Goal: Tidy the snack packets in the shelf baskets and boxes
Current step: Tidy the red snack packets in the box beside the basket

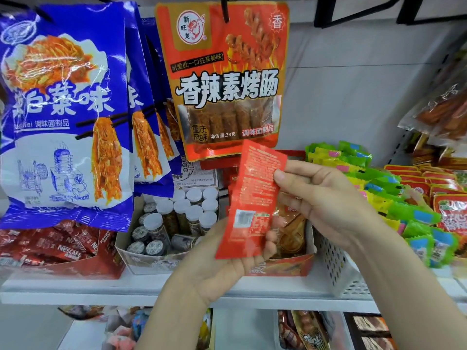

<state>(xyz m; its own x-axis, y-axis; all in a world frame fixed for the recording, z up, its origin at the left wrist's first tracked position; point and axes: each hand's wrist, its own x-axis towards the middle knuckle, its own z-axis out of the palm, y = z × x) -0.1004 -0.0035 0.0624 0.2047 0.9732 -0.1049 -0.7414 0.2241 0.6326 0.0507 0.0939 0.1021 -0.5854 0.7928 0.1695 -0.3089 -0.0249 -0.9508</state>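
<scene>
A slim red snack packet (250, 198) stands upright in mid-air in front of the shelf, its printed back facing me. My left hand (227, 261) holds its lower end from below, fingers curled round the edge. My right hand (321, 198) pinches its upper right edge between thumb and fingers. Directly behind the packet is a red cardboard box (283, 266) holding orange-brown packets (290, 231).
A white perforated basket (338, 269) of green and yellow packets (394, 193) sits at right. Left are a box of small jars (174, 218) and a red Nescafe box (58, 246). Blue bags (63, 109) and a red-orange bag (225, 79) hang above. More packets fill the shelf below.
</scene>
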